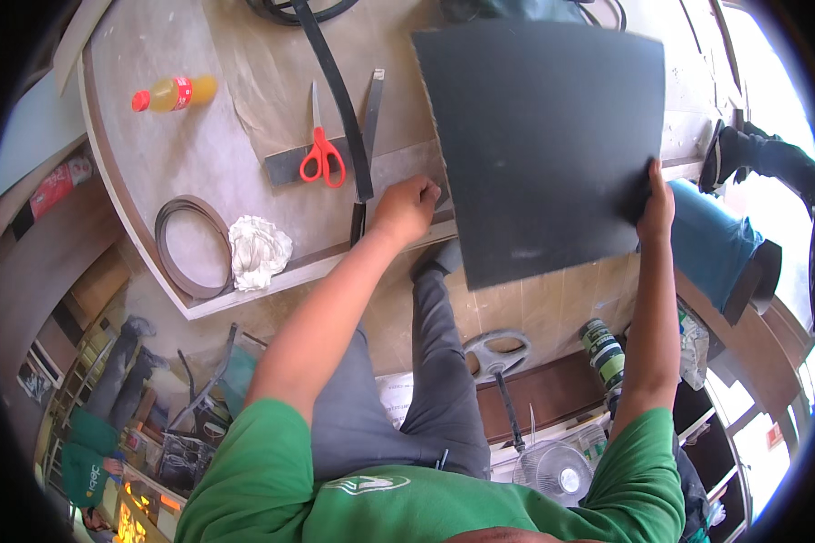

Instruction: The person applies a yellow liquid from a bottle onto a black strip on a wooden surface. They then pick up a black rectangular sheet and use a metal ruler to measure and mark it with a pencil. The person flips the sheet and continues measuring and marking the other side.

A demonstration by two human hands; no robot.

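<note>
My right hand (656, 206) grips the right edge of a dark rectangular sheet (550, 149), thumb on its face, and the sheet is tilted over the front of the worktable. Close to the sheet's left edge, my left hand (407, 209) has its fingers curled; whether something small is pinched in them cannot be told. A black strip (343, 102) runs down the table beside that hand. Red-handled scissors (322, 159) lie across a short dark strip piece (282, 166), and a narrow grey strip (374, 102) is to their right.
On the worktable (136, 149) are an orange drink bottle (180, 94), a coiled brown edging strip (163, 248) and a crumpled white cloth (261, 251). A pedestal fan (557, 472) stands below on the right. Another person (85, 448) is at lower left; someone's leg (767, 153) shows at right.
</note>
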